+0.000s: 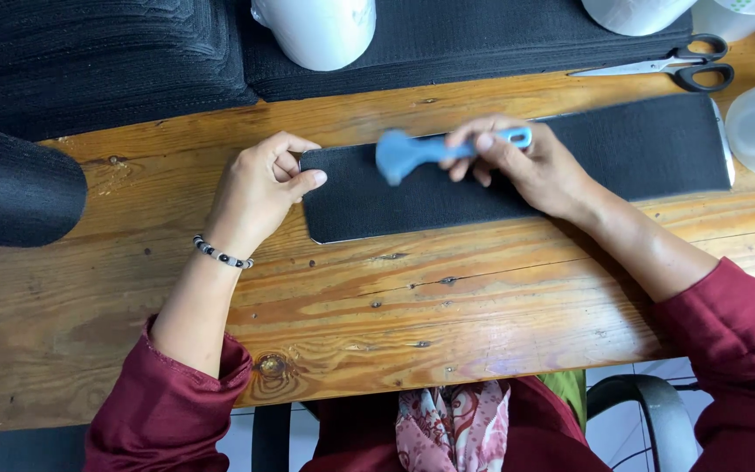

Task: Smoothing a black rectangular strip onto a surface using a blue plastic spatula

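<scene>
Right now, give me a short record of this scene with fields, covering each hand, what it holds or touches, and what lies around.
Surface: worn wooden table
Left hand: pressing down the left end of the long black fabric strip
Right hand: gripping the blue plastic tool, blurred, over the strip
Strip position: flat, lengthwise across the table
Behind: stacked black fabric, white cone-shaped spool
Top right: black-handled scissors, lying flat
Left edge: black fabric roll
</scene>
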